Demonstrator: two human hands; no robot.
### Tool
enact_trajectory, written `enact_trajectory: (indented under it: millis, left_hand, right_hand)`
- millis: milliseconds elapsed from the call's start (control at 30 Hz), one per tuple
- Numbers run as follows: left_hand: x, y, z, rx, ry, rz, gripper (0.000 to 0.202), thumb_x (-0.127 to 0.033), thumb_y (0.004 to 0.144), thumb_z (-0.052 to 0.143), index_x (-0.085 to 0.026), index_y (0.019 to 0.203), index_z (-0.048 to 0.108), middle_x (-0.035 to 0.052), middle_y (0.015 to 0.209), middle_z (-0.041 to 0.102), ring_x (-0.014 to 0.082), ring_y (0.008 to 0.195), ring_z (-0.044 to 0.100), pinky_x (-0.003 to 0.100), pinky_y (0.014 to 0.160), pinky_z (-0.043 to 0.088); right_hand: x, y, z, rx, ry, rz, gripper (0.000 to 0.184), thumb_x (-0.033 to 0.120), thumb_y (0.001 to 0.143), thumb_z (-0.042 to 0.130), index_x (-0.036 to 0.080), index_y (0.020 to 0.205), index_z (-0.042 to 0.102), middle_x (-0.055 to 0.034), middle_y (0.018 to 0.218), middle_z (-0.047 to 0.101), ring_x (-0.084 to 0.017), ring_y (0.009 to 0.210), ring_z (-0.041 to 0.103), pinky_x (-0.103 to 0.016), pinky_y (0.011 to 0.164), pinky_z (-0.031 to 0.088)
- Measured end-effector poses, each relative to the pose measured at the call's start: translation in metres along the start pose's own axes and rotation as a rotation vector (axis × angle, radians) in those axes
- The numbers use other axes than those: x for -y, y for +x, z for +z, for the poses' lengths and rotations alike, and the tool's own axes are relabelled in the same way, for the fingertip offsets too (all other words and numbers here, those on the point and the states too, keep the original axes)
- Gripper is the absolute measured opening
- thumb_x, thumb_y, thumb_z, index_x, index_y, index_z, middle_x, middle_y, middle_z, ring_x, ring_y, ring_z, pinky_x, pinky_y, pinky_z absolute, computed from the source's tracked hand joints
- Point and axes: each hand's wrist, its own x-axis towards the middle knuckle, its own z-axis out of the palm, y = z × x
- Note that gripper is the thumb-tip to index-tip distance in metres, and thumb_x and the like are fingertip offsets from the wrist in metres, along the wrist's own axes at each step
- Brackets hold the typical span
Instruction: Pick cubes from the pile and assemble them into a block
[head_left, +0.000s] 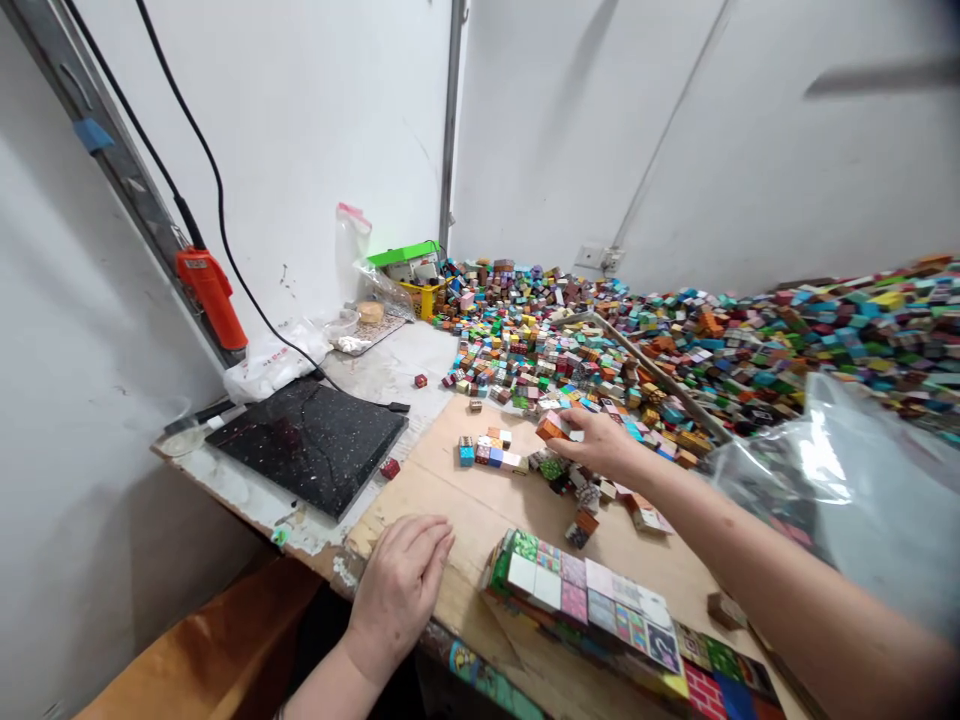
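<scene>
- My right hand (600, 440) has its grip clamped on an orange cube (551, 428), at the near edge of the cube pile (675, 350)
- My left hand (401, 585) lies flat, fingers loosely apart, holding nothing, on the wooden surface (450, 480) beside the packed block of cubes (592, 610)

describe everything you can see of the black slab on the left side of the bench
The black slab is a flat, squarish board, dark and glossy with fine pale speckles, looking like stone or rubber composite. It lies flat, turned at an angle, on the worn white bench top beside the wooden board. A thin black cable runs down to its far edge. A small red cube sits near its right corner. Neither hand touches it.
</scene>
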Motion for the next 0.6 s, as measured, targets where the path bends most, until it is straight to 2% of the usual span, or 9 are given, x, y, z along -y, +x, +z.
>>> enact_trajectory:
  millis: [100,200,300,367,433,500,600]
  left_hand:
    - [0.003,0.000,0.001,0.031,0.004,-0.004,0.021,-0.023,0.075,0.053,-0.030,0.093,0.061,-0.0089,0.095,0.066,-0.0004,0.091,0.057,0.016,0.085,0.053]
    - [0.008,-0.001,0.000,0.052,-0.014,0.004,0.022,-0.025,0.076,0.051,-0.028,0.096,0.060,-0.0077,0.098,0.065,0.0002,0.094,0.057,0.017,0.088,0.053]
    - [0.005,0.006,-0.012,-0.013,-0.022,0.027,0.029,-0.027,0.075,0.052,-0.024,0.104,0.057,-0.0040,0.103,0.065,0.0018,0.098,0.057,0.017,0.089,0.052]
    - [-0.008,0.017,-0.028,-0.060,-0.012,0.070,0.038,-0.029,0.074,0.054,-0.023,0.112,0.052,-0.0015,0.110,0.062,0.0031,0.104,0.055,0.018,0.092,0.051]
    - [-0.030,0.030,-0.044,-0.048,-0.020,0.202,0.047,-0.031,0.074,0.054,-0.022,0.120,0.046,-0.0001,0.122,0.055,0.0043,0.115,0.050,0.020,0.101,0.049]
    - [-0.057,0.043,-0.056,0.018,-0.014,0.433,0.057,-0.039,0.073,0.052,-0.022,0.126,0.040,-0.0009,0.133,0.046,0.0069,0.126,0.042,0.023,0.108,0.046]
    - [-0.090,0.052,-0.057,0.111,0.031,0.709,0.068,-0.053,0.072,0.044,-0.023,0.131,0.032,-0.0048,0.140,0.037,0.0122,0.134,0.032,0.028,0.112,0.043]
  right_hand:
    - [0.004,-0.045,-0.017,0.013,0.213,-0.027,0.037,0.047,0.077,0.050,0.020,0.103,0.055,-0.0032,0.094,0.062,-0.016,0.083,0.057,-0.024,0.070,0.044]
    - [0.003,-0.096,-0.032,-0.008,0.358,-0.063,0.039,0.049,0.078,0.052,0.021,0.105,0.056,-0.0030,0.100,0.061,-0.018,0.090,0.057,-0.025,0.075,0.045]
    - [-0.008,-0.144,-0.038,-0.040,0.306,-0.057,0.042,0.050,0.076,0.053,0.023,0.109,0.055,-0.0024,0.104,0.061,-0.018,0.089,0.058,-0.028,0.076,0.047]
    - [-0.018,-0.169,-0.036,-0.099,0.211,-0.063,0.044,0.049,0.076,0.054,0.022,0.110,0.056,-0.0037,0.106,0.061,-0.019,0.091,0.059,-0.029,0.076,0.047]
    - [-0.027,-0.186,-0.029,-0.155,0.105,-0.125,0.040,0.044,0.076,0.054,0.021,0.108,0.058,-0.0048,0.106,0.062,-0.020,0.092,0.059,-0.030,0.074,0.046]
    - [-0.033,-0.196,-0.018,-0.241,-0.018,-0.196,0.033,0.039,0.075,0.055,0.022,0.103,0.061,-0.0038,0.094,0.065,-0.020,0.083,0.060,-0.033,0.072,0.044]
    - [-0.034,-0.200,-0.001,-0.393,-0.173,-0.250,0.024,0.034,0.072,0.057,0.025,0.093,0.064,-0.0005,0.076,0.065,-0.019,0.073,0.060,-0.042,0.080,0.037]
